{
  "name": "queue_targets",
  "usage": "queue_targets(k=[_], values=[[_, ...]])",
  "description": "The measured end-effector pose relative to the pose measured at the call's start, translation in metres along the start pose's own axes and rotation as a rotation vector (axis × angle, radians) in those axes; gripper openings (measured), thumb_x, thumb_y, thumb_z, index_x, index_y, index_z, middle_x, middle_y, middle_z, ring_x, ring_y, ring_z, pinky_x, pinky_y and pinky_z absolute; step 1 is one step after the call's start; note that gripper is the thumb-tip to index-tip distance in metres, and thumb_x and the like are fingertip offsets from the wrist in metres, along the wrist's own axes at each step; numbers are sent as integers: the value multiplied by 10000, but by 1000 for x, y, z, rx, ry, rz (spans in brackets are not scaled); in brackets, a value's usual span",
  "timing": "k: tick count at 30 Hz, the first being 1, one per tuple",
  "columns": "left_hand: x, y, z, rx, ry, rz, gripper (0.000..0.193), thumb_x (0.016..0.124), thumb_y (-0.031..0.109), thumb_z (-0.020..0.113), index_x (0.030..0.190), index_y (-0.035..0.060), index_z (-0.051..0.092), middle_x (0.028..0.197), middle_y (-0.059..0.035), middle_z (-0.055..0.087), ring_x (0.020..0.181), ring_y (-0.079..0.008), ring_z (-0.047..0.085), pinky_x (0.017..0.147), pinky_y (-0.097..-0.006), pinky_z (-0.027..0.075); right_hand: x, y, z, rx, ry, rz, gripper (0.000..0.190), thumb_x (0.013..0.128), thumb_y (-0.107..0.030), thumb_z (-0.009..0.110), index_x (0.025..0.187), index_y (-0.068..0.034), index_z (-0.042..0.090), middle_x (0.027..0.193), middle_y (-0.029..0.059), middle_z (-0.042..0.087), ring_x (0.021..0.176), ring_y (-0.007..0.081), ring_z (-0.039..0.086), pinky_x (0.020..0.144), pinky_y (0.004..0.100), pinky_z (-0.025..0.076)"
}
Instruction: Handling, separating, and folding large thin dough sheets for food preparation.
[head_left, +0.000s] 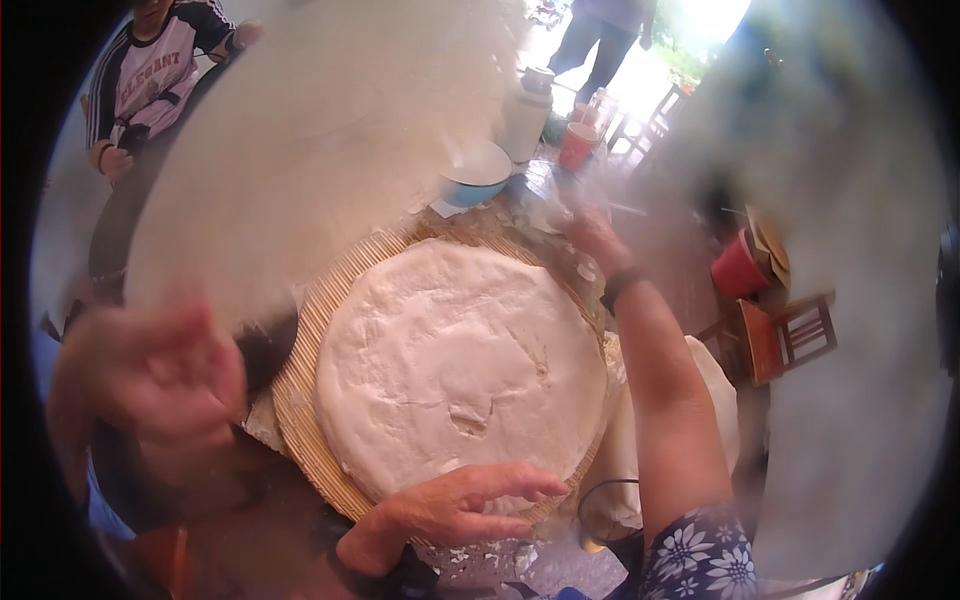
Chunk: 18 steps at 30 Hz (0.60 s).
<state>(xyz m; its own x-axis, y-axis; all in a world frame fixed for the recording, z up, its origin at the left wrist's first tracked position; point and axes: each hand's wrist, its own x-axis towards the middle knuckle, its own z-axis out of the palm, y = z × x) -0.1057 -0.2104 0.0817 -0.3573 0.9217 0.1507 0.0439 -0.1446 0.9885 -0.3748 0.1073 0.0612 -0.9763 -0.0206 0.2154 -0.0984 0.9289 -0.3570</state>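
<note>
A thick, round, pale slab of dough-like food (457, 337) covers most of a round ribbed mat (304, 397). Its top is uneven, with a small notch towards the near side. Over the slab's near edge is my left hand (472, 502), its fingers apart and nothing in them. My right arm, in a floral sleeve with a dark band at the wrist, stretches past the slab's right side. Beyond the far edge, my right hand (589, 225) is blurred near a shiny surface (544, 180); whether it holds anything is unclear. A light-blue bowl (476, 180) stands to its left.
Another person's blurred hand (172, 367) is at the left. Red paper cups (577, 145) and a pale flask (527, 112) stand at the back. A red container (739, 266) and wooden chair (787, 337) are at right. Pale blur hides much of upper left and far right.
</note>
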Motion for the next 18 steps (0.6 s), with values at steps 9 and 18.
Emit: queue_targets(k=[9, 18], values=[[9, 0, -5, -80, -43, -43, 509, 894, 172, 589, 1362, 47, 429, 1301, -137, 495, 1199, -241, 479, 1030, -343, 369, 27, 29, 11, 103, -97, -108, 572, 788, -341, 670, 1244, -15, 557, 1210, 187, 606, 1116, 325, 583, 937, 380, 460], [21, -18, 24, -151, -262, 90, 508, 920, 221, 546, 1369, 32, 401, 1315, -157, 475, 1236, -284, 437, 1057, -363, 326, 22, 20, -3, 201, -161, 133, 673, 645, -425, 765, 1163, -22, 616, 1135, 186, 635, 1061, 297, 606, 903, 359, 472]])
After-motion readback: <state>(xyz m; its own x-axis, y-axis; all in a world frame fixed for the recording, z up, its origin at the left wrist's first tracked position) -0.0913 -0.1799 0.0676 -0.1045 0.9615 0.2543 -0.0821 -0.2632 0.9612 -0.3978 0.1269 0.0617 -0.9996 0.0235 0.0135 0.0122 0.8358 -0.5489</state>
